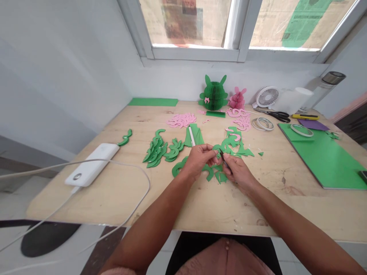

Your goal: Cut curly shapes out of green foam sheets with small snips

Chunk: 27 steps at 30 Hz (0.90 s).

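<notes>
Between thumb and fingers, my left hand [201,158] pinches a curved green paper piece [217,147]. My right hand [236,169] is closed round a pair of small dark scissors [224,157], whose blades meet the edge of that paper. Beneath and around both hands lie green paper scraps [220,176] and a curved green cutout [178,168]. Just beyond my left hand, a white pen [192,136] rests on a folded green sheet [197,133]. More green offcuts [229,145] lie past the scissors, with pink strips among them.
Stacked green cutouts [156,149] and pink cutouts [182,120] lie left of centre. A white power bank [92,164] with a cable sits at left. Green and pink paper figures [214,97] stand by the wall, near a fan [267,97]. Tape rolls [264,123], black-handled scissors [279,115] and a green board [329,160] are right.
</notes>
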Each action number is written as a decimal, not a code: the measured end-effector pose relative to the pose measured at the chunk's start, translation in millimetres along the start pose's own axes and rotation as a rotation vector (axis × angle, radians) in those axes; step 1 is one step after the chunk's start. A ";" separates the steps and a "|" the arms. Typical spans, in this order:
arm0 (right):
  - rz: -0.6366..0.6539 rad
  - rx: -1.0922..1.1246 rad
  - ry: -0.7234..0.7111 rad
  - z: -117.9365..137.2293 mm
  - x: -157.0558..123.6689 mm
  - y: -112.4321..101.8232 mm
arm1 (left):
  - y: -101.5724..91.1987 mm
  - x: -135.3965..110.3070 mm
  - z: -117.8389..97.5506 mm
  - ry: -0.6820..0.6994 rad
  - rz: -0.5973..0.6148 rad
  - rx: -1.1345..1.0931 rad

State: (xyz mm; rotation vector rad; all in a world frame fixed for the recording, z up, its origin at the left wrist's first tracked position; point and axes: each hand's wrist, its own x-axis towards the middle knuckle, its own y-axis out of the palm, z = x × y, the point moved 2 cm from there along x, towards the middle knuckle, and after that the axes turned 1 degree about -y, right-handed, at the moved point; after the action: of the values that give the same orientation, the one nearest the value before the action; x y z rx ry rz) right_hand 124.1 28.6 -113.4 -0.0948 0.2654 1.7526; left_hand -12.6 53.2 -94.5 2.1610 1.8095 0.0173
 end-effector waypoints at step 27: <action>-0.038 -0.017 -0.007 2.3 -0.7 0.9 | -0.1 -1.3 -1.6 -0.004 0.011 0.004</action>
State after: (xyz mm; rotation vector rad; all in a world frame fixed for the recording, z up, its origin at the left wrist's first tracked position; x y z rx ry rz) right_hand 123.5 28.3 -111.0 -0.1049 0.2421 1.7170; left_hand -13.3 52.4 -92.8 2.1718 1.7969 0.0114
